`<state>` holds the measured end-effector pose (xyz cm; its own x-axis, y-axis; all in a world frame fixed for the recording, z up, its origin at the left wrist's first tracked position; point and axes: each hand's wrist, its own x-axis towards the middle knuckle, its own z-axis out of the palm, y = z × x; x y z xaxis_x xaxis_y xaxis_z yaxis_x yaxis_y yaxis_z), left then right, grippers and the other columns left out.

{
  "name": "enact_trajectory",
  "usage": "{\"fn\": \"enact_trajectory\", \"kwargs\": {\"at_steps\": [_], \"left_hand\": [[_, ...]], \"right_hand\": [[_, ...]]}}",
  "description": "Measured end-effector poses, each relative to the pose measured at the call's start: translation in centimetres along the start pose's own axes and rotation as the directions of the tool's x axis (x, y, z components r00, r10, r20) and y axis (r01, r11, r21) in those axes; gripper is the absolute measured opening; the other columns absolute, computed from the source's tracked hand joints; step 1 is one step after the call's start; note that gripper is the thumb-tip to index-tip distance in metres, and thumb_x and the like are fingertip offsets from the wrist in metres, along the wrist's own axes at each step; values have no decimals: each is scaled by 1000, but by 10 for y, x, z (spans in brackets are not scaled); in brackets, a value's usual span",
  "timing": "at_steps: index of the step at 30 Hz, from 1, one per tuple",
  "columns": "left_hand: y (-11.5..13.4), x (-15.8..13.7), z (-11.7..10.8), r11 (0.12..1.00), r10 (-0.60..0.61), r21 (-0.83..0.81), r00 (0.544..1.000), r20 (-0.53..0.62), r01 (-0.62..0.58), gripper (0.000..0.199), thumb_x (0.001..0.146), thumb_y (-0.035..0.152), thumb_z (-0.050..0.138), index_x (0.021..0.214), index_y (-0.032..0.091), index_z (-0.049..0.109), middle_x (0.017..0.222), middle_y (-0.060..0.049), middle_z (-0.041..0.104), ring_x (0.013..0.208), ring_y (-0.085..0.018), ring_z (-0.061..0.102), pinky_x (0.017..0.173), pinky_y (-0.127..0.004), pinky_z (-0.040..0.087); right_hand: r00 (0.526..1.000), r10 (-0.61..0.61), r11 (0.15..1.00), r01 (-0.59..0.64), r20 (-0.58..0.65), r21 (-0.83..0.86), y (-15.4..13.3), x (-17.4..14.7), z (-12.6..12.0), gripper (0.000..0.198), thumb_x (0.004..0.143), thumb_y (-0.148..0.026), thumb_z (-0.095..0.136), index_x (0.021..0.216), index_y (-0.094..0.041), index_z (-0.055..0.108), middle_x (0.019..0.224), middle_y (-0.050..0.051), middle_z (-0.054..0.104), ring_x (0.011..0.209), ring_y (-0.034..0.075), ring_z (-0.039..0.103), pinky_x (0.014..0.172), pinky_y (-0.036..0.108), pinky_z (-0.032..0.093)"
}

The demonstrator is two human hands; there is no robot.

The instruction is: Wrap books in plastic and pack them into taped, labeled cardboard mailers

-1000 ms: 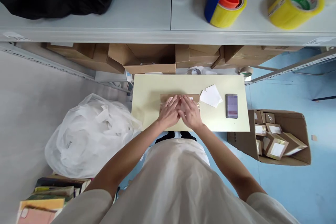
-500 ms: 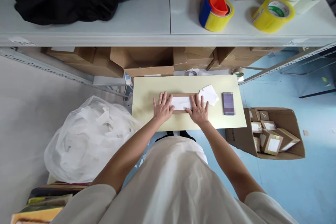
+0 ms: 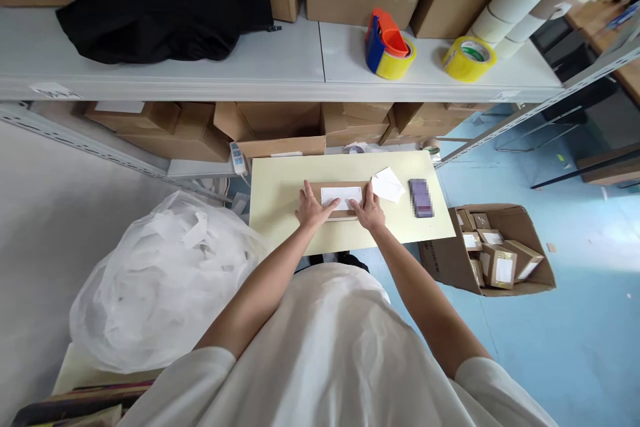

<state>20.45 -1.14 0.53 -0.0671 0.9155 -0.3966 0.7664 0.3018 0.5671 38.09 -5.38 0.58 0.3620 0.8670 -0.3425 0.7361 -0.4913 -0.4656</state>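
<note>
A small flat cardboard box (image 3: 336, 185) lies on the pale yellow table (image 3: 273, 177), a white label (image 3: 341, 195) on its top face. My left hand (image 3: 314, 209) grips the box's left end, and my right hand (image 3: 371, 212) its right end. Both thumbs lie on top over the label's lower corners, with the other fingers along the sides and partly hidden. Just past my right hand are loose white paper slips (image 3: 389, 185). Farther right on the table is a blurred purple item (image 3: 421, 198).
Above the table runs a grey shelf (image 3: 290, 53) bearing a tape dispenser (image 3: 393, 47), a yellow tape roll (image 3: 470, 59) and black cloth (image 3: 165, 3). A large carton (image 3: 537, 247) of small labelled boxes stands right. A translucent plastic bag (image 3: 160, 280) sits left.
My hands went from lying flat on top of the box to holding its two ends, thumbs over the label. The camera view has shifted slightly.
</note>
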Motion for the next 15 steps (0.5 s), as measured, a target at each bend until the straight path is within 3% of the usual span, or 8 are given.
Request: {"fn": "enact_trajectory", "kwargs": {"at_steps": [3, 7, 11, 15], "left_hand": [[1, 4, 1, 998, 22, -65, 999, -36, -24, 118, 64, 62, 68, 150, 19, -1, 150, -19, 31, 130, -36, 42, 100, -49, 39], [-19, 10, -5, 981, 131, -149, 991, 22, -127, 98, 77, 52, 61, 150, 17, 6, 144, -16, 43, 129, -29, 46, 100, -39, 41], [-41, 13, -10, 956, 211, -223, 974, 78, -189, 75, 85, 43, 52, 148, 16, 20, 138, -14, 50, 123, -23, 52, 100, -32, 42], [-45, 10, -11, 957, 215, -205, 976, 20, -207, 54, 90, 38, 42, 138, 13, 40, 133, -16, 54, 120, -23, 53, 100, -36, 42]], "right_hand": [[996, 64, 995, -60, -59, 75, -3, 0, 6, 84, 82, -61, 43, 150, -24, 10, 139, 18, 43, 117, 36, 52, 92, 51, 42], [991, -1, 960, 38, -133, 276, 14, 4, 13, 75, 87, -49, 37, 149, -14, 16, 144, 18, 41, 131, 30, 41, 100, 46, 39], [998, -6, 931, 30, -67, 364, 30, 6, 12, 72, 85, -46, 40, 146, -13, 25, 141, 16, 46, 128, 27, 44, 101, 43, 38], [999, -30, 919, 36, -23, 392, 33, 5, 3, 63, 84, -43, 42, 141, -18, 36, 124, 12, 59, 113, 24, 56, 94, 41, 44]]}}
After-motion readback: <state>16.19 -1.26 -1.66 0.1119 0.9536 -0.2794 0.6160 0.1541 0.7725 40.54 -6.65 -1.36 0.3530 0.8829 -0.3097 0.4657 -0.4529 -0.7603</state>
